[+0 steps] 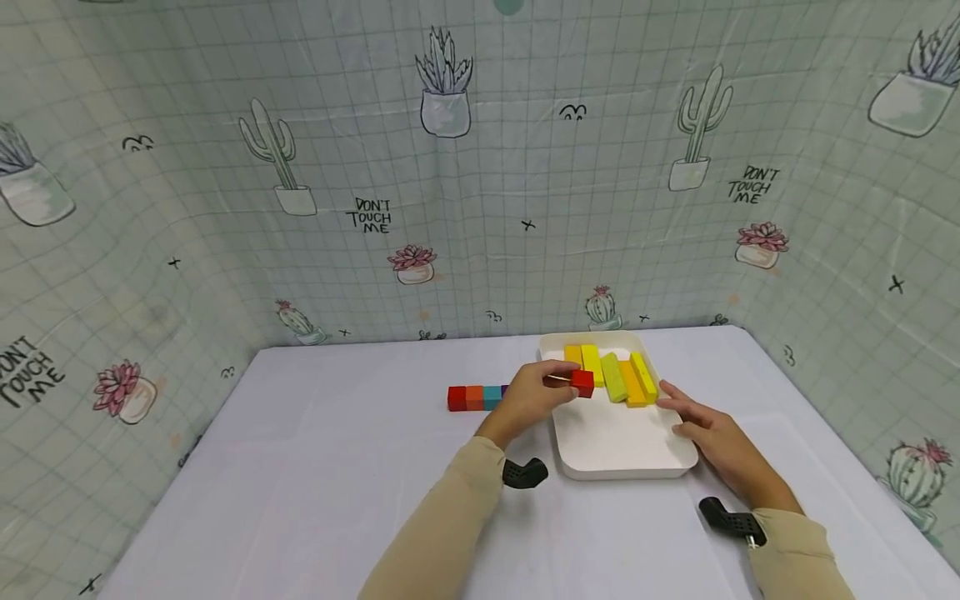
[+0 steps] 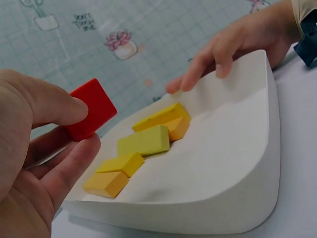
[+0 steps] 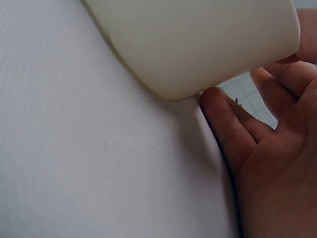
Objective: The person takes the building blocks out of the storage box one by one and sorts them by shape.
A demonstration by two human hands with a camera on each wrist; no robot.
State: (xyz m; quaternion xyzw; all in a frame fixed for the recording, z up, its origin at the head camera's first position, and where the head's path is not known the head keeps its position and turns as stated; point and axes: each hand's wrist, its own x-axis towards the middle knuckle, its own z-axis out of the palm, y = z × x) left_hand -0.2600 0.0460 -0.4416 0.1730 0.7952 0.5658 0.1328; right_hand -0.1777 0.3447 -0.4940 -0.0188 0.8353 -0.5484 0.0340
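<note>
My left hand (image 1: 531,396) pinches a red block (image 1: 582,383) between thumb and fingers, above the left side of a white tray (image 1: 618,475). In the left wrist view the red block (image 2: 94,109) is held clear of the tray. My right hand (image 1: 716,437) holds the tray's right wall; in the left wrist view its fingers (image 2: 224,59) hang over the rim, and in the right wrist view other fingers (image 3: 228,124) lie low against the outside. Inside the tray's far half lie several yellow, orange and yellow-green blocks (image 1: 612,377).
Left of the tray, a row of blocks (image 1: 475,398) in red, orange, teal and purple sits on the white tabletop (image 1: 337,467); my left hand hides its right end. A patterned cloth (image 1: 487,183) with plant drawings hangs behind and at both sides.
</note>
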